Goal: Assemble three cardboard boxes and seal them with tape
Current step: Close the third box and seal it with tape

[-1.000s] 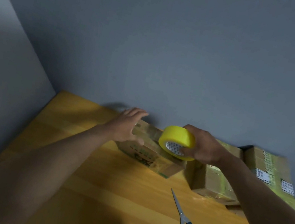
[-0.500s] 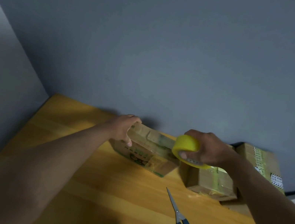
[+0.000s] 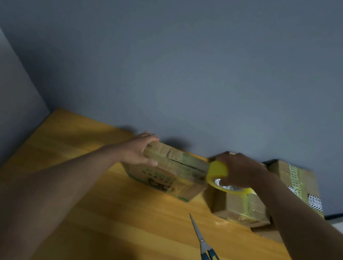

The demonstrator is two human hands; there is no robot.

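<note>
A: Left hand (image 3: 137,150) is flat against the left end of the cardboard box (image 3: 170,170) — fingers straight, thumb along the front top edge, bracing it on the wooden worktop (image 3: 127,224).

B: And the right hand (image 3: 240,171) has the yellow tape roll (image 3: 219,175), fingers curled over its top with the thumb through the core, right at the box's right end. A strip of tape runs along the top seam toward the roll.

A: Flaps are down, so whatever is inside that box can't be seen. Green print and a dark cat-like face show on its front side.

B: To its right — 2 more boxes. The nearer taped box (image 3: 241,207) sits just beside it, yellowish tape across the top and down the front. The far box (image 3: 295,184) stands behind it, against the grey wall, with taped labels. Both closed, contents hidden.

A: Scissors (image 3: 205,246) lie shut on the worktop, dark handles toward the camera, apart from the boxes.
</note>
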